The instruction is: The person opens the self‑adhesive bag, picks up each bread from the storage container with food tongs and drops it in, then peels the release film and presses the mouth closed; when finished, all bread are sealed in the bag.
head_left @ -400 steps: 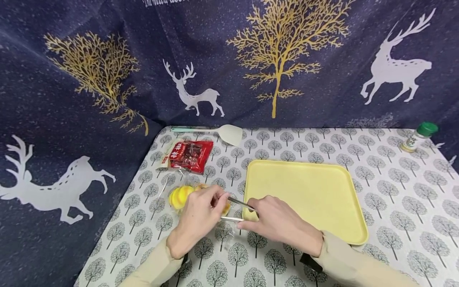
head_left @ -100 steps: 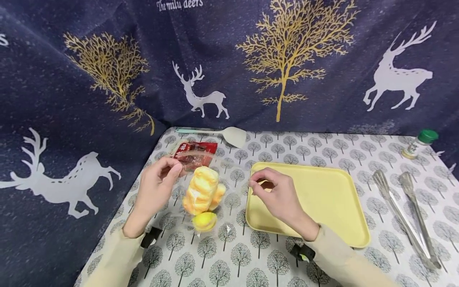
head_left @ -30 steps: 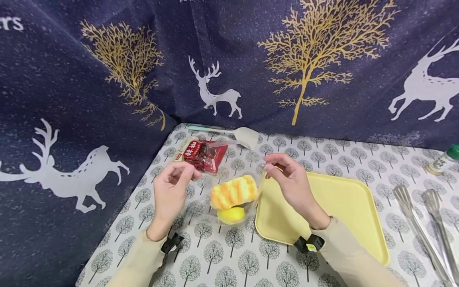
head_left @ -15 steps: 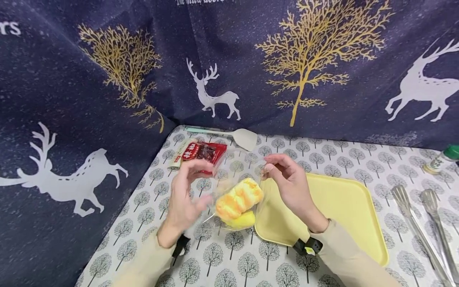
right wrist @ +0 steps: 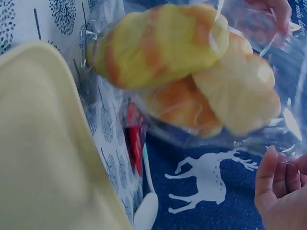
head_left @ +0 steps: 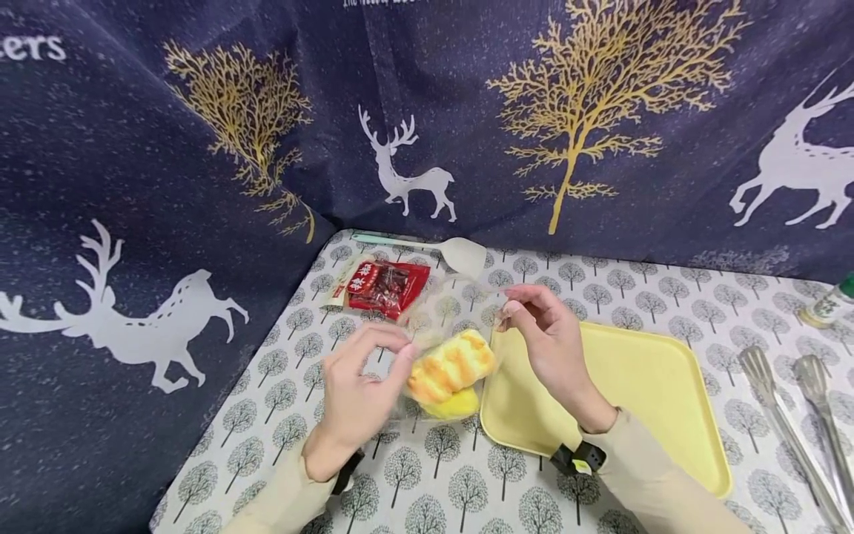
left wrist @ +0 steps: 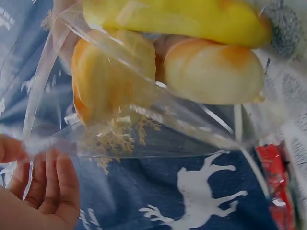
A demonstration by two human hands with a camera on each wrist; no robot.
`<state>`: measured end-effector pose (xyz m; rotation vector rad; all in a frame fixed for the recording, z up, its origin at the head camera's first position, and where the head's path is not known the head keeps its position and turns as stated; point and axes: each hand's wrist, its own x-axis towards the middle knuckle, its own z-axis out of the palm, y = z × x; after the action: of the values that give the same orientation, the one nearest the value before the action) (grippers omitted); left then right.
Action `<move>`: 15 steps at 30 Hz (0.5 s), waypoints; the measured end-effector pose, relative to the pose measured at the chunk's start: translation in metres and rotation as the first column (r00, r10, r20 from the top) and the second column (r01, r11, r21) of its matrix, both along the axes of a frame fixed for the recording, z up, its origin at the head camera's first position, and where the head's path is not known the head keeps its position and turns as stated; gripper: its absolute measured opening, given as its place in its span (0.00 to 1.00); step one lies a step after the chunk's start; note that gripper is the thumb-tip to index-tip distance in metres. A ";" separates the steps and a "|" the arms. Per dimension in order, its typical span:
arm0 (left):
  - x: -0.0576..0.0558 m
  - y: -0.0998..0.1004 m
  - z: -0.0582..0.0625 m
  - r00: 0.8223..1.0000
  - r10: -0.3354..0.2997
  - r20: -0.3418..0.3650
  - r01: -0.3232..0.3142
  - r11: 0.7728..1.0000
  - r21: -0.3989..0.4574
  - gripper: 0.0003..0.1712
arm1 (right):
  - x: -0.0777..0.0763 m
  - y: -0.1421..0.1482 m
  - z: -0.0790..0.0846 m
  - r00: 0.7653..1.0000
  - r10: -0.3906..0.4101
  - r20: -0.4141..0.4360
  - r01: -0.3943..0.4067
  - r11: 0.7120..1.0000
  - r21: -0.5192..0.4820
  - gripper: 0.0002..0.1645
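Note:
A clear plastic bag (head_left: 437, 315) hangs between my two hands, with several bread rolls inside. A striped, golden-topped roll (head_left: 454, 363) lies over a yellow one (head_left: 455, 404) in the head view. The left wrist view shows two pale rolls (left wrist: 213, 72) beneath the long yellow one. My left hand (head_left: 367, 386) pinches the bag's left edge between thumb and fingers. On the other side my right hand (head_left: 550, 345) pinches the bag's upper right corner, thumb against the fingertips.
A yellow tray (head_left: 634, 400) lies under and right of my right hand. Metal tongs (head_left: 787, 423) rest further right, near a green-capped bottle (head_left: 827, 305). Behind the bag are a red food packet (head_left: 390, 288) and a spatula (head_left: 460, 254).
The tongs, once between both hands, now lie at the right. The bag has been lifted; my left hand let go of its edge, swung right and pinches it again lower down.

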<state>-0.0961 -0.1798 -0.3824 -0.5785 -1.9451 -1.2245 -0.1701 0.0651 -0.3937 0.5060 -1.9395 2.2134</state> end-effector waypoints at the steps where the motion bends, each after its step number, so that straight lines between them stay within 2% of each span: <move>1: 0.001 -0.002 0.000 1.000 -0.018 0.025 0.017 0.998 0.054 0.05 | 0.000 0.001 -0.001 1.000 -0.004 0.009 0.004 1.000 0.002 0.16; 4: 0.000 -0.011 0.000 0.994 -0.049 0.100 0.028 0.979 0.203 0.06 | -0.001 0.004 -0.002 1.000 0.006 0.011 -0.006 1.000 -0.004 0.19; 6: -0.002 -0.016 0.000 0.985 -0.057 0.161 0.010 0.962 0.273 0.06 | -0.002 0.005 -0.003 1.000 0.028 -0.004 -0.028 0.999 -0.017 0.22; 8: -0.005 -0.021 0.000 0.971 -0.059 0.230 -0.017 0.948 0.318 0.05 | -0.002 0.006 -0.005 0.998 0.058 -0.027 -0.059 0.998 -0.031 0.22; 11: -0.010 -0.025 0.000 0.944 -0.107 0.311 -0.022 0.923 0.384 0.06 | -0.004 0.007 -0.006 0.993 0.104 -0.051 -0.106 0.994 -0.037 0.21; 12: -0.011 -0.026 0.000 0.936 -0.135 0.326 -0.013 0.911 0.413 0.08 | -0.004 0.007 -0.007 0.991 0.121 -0.052 -0.123 0.992 -0.037 0.21; 15: -0.013 -0.030 -0.001 0.917 -0.169 0.361 -0.010 0.897 0.443 0.15 | -0.006 0.008 -0.009 0.984 0.173 -0.041 -0.174 0.985 -0.022 0.21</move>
<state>-0.1091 -0.2096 -0.3829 -0.1857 -1.8723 -1.8826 -0.1762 0.0732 -0.4029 0.7349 -1.9119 2.3078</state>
